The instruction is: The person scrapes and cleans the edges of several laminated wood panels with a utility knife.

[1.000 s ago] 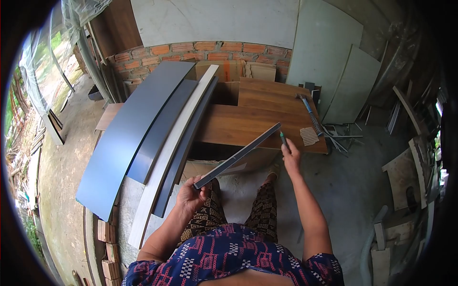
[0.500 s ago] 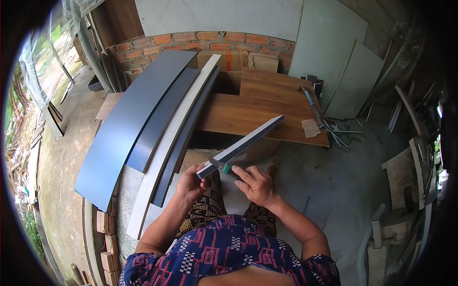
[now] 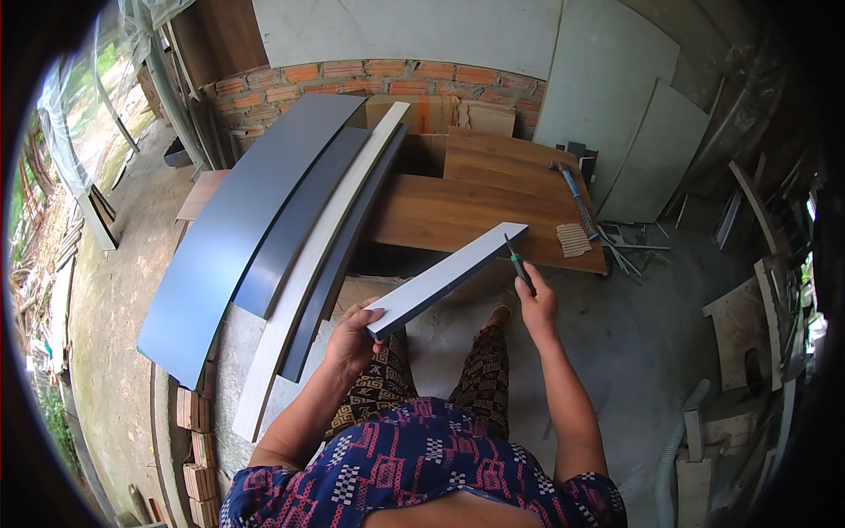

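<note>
My left hand (image 3: 354, 339) grips the near end of a narrow board (image 3: 449, 275), thumb on its white face. The board slants up and to the right, its dark blue edge facing down toward me. In my right hand (image 3: 539, 301) is a knife (image 3: 521, 271) with a green and black handle. Its thin blade points up and left and overlaps the board's far end in this view.
Long blue-grey panels (image 3: 255, 229) and a white strip (image 3: 327, 255) lie to the left. Brown wood-grain boards (image 3: 458, 211) lie ahead, bearing a hammer (image 3: 574, 198) and a small ridged beige piece (image 3: 574, 239). A grey hose (image 3: 669, 466) lies at right.
The board has turned to show more of its white face. My right hand with the knife has moved from the board's near end up and right to its far end.
</note>
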### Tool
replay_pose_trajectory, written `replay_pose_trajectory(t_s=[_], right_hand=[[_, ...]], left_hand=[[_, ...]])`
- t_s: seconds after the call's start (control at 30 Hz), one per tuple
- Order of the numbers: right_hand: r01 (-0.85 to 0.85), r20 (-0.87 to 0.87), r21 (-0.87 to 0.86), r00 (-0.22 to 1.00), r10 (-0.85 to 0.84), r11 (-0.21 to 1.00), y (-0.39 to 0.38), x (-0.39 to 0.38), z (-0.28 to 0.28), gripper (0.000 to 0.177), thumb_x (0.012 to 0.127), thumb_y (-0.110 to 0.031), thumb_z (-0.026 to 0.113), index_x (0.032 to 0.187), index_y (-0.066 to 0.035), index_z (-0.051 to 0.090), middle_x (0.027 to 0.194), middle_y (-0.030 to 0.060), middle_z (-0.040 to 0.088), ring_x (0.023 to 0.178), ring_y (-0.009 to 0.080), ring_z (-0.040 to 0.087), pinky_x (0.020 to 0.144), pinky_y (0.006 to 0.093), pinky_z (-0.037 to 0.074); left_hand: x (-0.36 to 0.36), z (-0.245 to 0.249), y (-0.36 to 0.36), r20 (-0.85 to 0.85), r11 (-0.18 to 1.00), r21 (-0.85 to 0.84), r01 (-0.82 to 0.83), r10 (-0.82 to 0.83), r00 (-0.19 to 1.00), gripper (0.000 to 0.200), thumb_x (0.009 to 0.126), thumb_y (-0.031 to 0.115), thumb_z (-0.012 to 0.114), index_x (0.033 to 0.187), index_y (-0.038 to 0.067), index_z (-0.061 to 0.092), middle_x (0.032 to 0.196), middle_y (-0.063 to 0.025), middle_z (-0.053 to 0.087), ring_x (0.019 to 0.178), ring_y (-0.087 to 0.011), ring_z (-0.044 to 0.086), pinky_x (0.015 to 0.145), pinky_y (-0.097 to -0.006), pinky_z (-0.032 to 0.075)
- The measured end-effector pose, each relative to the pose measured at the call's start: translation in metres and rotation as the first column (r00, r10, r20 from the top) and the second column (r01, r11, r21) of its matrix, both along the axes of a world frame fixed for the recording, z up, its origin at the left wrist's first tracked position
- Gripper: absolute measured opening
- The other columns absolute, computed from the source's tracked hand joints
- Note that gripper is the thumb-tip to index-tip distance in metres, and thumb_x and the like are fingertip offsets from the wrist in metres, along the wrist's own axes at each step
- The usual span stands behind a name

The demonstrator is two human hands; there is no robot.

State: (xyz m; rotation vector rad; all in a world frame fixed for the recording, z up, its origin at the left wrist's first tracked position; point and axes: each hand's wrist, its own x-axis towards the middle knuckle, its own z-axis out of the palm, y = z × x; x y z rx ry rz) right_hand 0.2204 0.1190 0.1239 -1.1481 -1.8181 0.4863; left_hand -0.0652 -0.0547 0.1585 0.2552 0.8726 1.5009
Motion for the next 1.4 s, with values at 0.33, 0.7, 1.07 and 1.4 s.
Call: replay_pose_trajectory(t_s=[0.33,0.7,1.07,1.4], right_hand=[[-0.495,0.298,0.179,0.851,0.432,0.85,-0.115,-0.057,0.065,0.04,0.078,-0.02,0.066,0.117,-0.013,0.06,0.076,0.0081,0.051,0.066,0.0253,0.054,0.061,0.0358,0.046],[-0.192,0.299,0.186,0.945,0.13,0.964,-0.028,-0.011,0.017,0.04,0.079,-0.015,0.065,0.118,-0.015,0.058,0.077,0.0102,0.053,0.069,0.0286,0.056,0.06,0.037,0.045],[0.03,-0.115,-0.154,0.992,-0.048,0.988,0.038,0.019,-0.031,0.037,0.084,-0.021,0.062,0.115,-0.002,0.058,0.104,0.0163,0.064,0.096,0.0245,0.062,0.082,0.0322,0.046],[-0.459,0.281,0.093,0.863,0.419,0.884,-0.102,-0.057,0.057,0.038,0.079,-0.017,0.066,0.116,-0.011,0.059,0.074,0.0075,0.053,0.064,0.0241,0.053,0.06,0.0343,0.043]], left_hand=[[0.003,0.018,-0.004,-0.164,1.0,-0.026,-0.017,0.013,0.986,0.037,0.076,0.007,0.062,0.109,0.0,0.046,0.085,-0.0088,0.057,0.058,-0.014,0.059,0.033,-0.0208,0.043],[0.0,0.019,-0.001,-0.241,0.999,-0.045,-0.01,-0.001,0.97,0.038,0.074,0.007,0.063,0.108,0.0,0.046,0.081,-0.0097,0.058,0.051,-0.0127,0.057,0.03,-0.02,0.042],[0.009,0.016,-0.004,-0.091,0.955,-0.283,-0.085,0.062,0.994,0.025,0.072,0.016,0.064,0.095,0.01,0.056,0.084,-0.0002,0.06,0.072,-0.0117,0.058,0.042,-0.0242,0.038],[0.01,0.009,-0.001,-0.177,0.971,-0.225,-0.084,0.044,0.983,0.013,0.077,0.013,0.057,0.089,0.009,0.058,0.08,-0.0025,0.061,0.071,-0.0139,0.058,0.051,-0.0276,0.04]])
